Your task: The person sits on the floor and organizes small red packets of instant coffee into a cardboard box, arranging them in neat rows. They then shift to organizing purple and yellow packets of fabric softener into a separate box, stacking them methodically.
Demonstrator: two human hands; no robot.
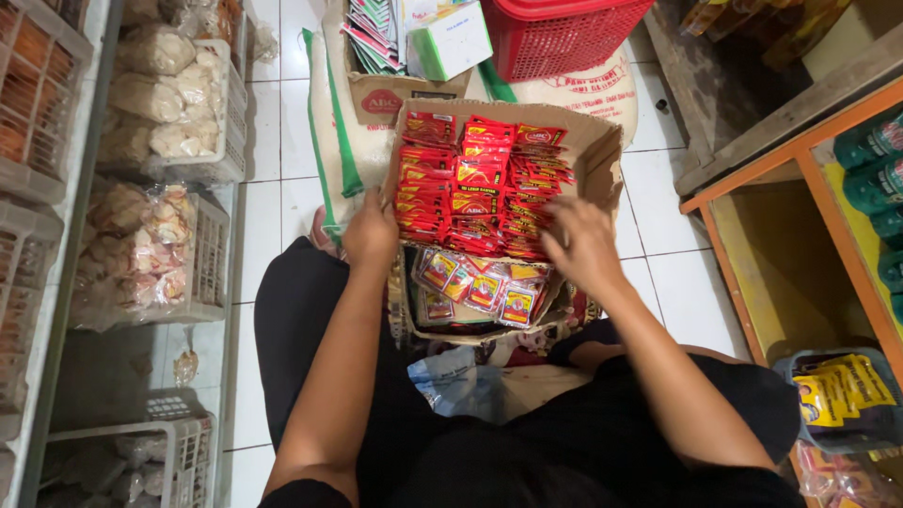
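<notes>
Down on the white tiled floor [658,188], a person in black clothes sits with an open brown cardboard box [602,155] pulled up between the knees. Most of the box is already filled with small red foil sachets [480,188], stacked in three fairly neat columns that reach from the far wall of the box almost to the near edge. That part looks done, or close to it.

The near end is less settled. A loose row of sachets with clear and yellow-red fronts [480,290] lies there at angles, overlapping one another, not lined up like the red ones. I judge this strip to be what is left to sort or tidy.

The left hand [370,230] rests on the left edge of the box, touching the outer red column, fingers curled downward; whether they pinch a sachet I cannot tell. The right hand [583,246] is blurred, spread over the right red column with fingers loosely open and pointing toward the stacks, holding nothing that I can make out.

Around them stand a red plastic basket [564,38], a large white woven sack with a green stripe [324,132], white wire baskets of bagged crackers [216,263], and an orange-framed wooden shelf [809,179].
</notes>
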